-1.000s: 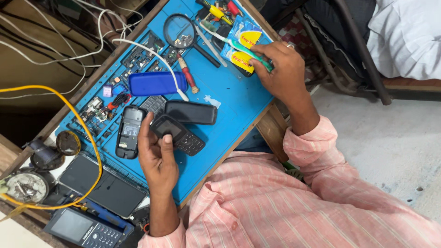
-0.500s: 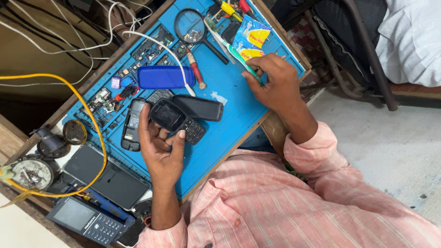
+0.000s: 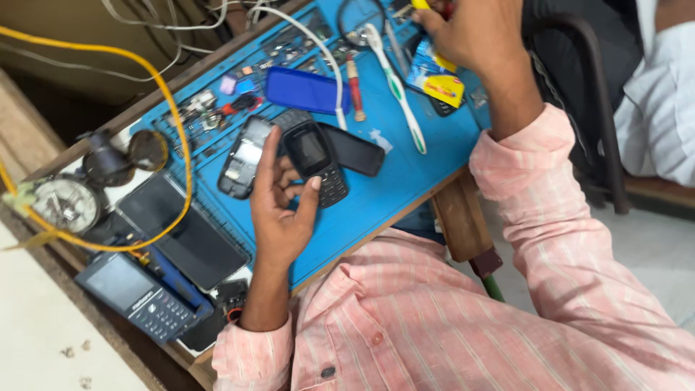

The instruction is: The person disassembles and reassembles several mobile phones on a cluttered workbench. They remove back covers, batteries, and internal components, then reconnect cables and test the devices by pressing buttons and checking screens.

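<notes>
Close Up: Keypad Phone in the Left Hand, Right Hand at the Mat's Far Edge

Nearest the camera is a pink striped sleeve, and from it the left hand [image 3: 279, 210] rises over a blue work mat [image 3: 405, 181]. Its fingers and thumb are loosely curled around a small black keypad phone [image 3: 316, 163], thumb tip on the phone's lower side, fingers behind its left edge; the phone lies tilted, screen up, on the mat. Just left of the fingers lies an opened phone body [image 3: 242, 156], and touching the held phone's right side is a black back cover [image 3: 356, 150]. Left of the mat sit a dark flat screen panel [image 3: 184, 235] and, nearer, a larger grey keypad handset [image 3: 137, 297]. A yellow cable [image 3: 170, 123] loops over them. Further off, a blue phone shell [image 3: 304, 90] lies beside a white toothbrush [image 3: 397, 87] and a red-handled screwdriver [image 3: 355, 87]. Farthest, the right hand [image 3: 478, 32] is closed at the mat's top edge above a yellow-and-blue packet [image 3: 438, 80]; what it grips, if anything, cannot be made out.
</notes>
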